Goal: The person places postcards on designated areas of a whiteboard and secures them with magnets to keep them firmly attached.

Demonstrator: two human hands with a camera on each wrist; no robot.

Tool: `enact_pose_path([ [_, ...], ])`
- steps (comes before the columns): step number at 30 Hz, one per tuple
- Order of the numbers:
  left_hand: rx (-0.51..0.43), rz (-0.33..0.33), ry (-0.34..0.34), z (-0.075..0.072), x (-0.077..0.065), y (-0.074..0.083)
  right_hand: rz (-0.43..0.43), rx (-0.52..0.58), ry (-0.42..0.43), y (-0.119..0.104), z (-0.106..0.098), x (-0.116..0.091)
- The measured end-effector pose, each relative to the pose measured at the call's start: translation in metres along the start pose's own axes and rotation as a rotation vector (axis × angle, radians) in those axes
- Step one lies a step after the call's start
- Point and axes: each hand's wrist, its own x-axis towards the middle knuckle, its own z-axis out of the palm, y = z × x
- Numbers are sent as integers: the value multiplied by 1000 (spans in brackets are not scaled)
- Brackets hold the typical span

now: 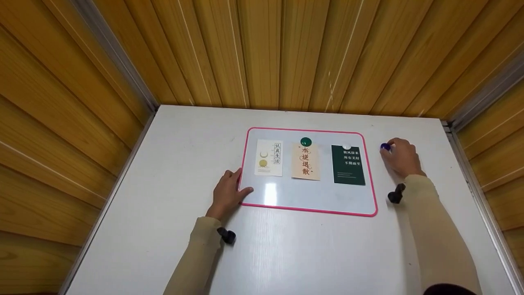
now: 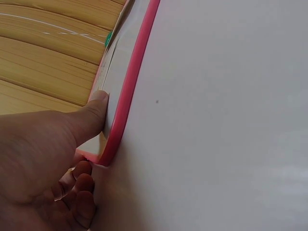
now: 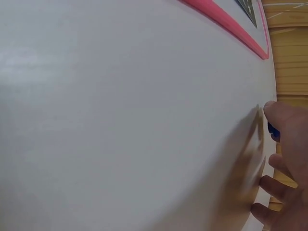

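Observation:
A whiteboard [image 1: 303, 200] with a pink frame lies on the white table. My left hand [image 1: 227, 194] holds its left edge, thumb on the board's face and the other fingers at the side; in the left wrist view the thumb [image 2: 91, 115] lies over the pink rim. Right of the board, my right hand [image 1: 403, 157] pinches a dark blue round magnet [image 1: 385, 146], mostly hidden in the right wrist view. On the board are a white card [image 1: 269, 157], a peach card [image 1: 305, 162] under a green magnet [image 1: 306, 141], and a dark green card [image 1: 348, 166] under a white magnet [image 1: 346, 146].
The table [image 1: 303, 254] stretches around the board on all sides. Wood-patterned panels [image 1: 262, 53] rise behind it and at both sides, with metal strips [image 1: 118, 49] at the corners. Black wrist devices sit on both sleeves [image 1: 434, 221].

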Motion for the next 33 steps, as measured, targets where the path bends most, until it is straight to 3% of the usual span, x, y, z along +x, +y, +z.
enact_pose_path([
  [21, 15, -15, 2, 1, 1, -1, 28, 46, 20, -13, -3, -4],
  [33, 9, -24, -4, 1, 1, 0, -17, 35, 57, -22, -2, -1],
])
